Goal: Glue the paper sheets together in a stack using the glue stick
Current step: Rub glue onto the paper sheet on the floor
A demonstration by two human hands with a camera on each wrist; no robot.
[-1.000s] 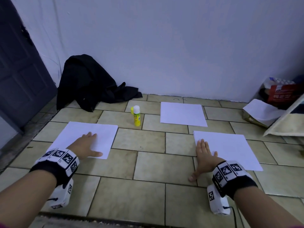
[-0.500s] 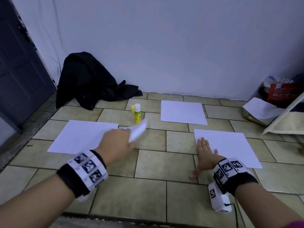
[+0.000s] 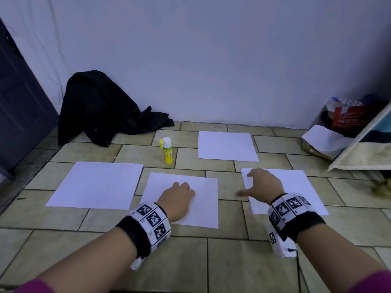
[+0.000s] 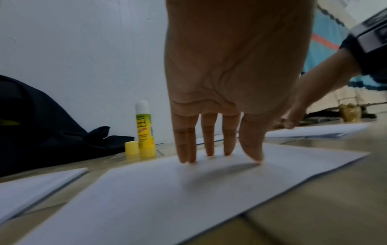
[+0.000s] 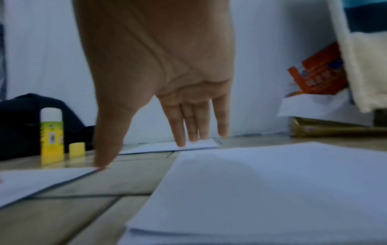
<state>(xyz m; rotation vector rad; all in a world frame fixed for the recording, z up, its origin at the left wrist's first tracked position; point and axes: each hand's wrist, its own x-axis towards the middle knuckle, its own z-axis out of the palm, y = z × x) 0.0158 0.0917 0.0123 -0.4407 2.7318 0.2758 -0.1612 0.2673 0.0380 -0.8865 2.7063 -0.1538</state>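
Note:
A single white sheet (image 3: 203,199) lies on the tiled floor in front of me. My left hand (image 3: 179,193) presses it flat with straight fingers (image 4: 209,149). To its left is a paper stack (image 3: 95,185), and a second stack (image 3: 300,187) lies to the right. My right hand (image 3: 260,182) is over that stack's left edge, its fingers (image 5: 188,126) straight and spread, holding nothing. One more sheet (image 3: 227,146) lies farther back. The yellow glue stick (image 3: 167,152) stands uncapped behind the middle sheet, with its cap (image 3: 161,143) beside it.
A black garment (image 3: 101,108) is heaped against the wall at back left, next to a dark door (image 3: 19,106). At the right are a leaning board (image 3: 359,153), a red box (image 3: 351,119) and loose paper (image 3: 325,140).
My left hand took a sheet off the left stack, carried it right and laid it on the floor in the middle. My right hand lifted off the floor and moved over the right stack's edge.

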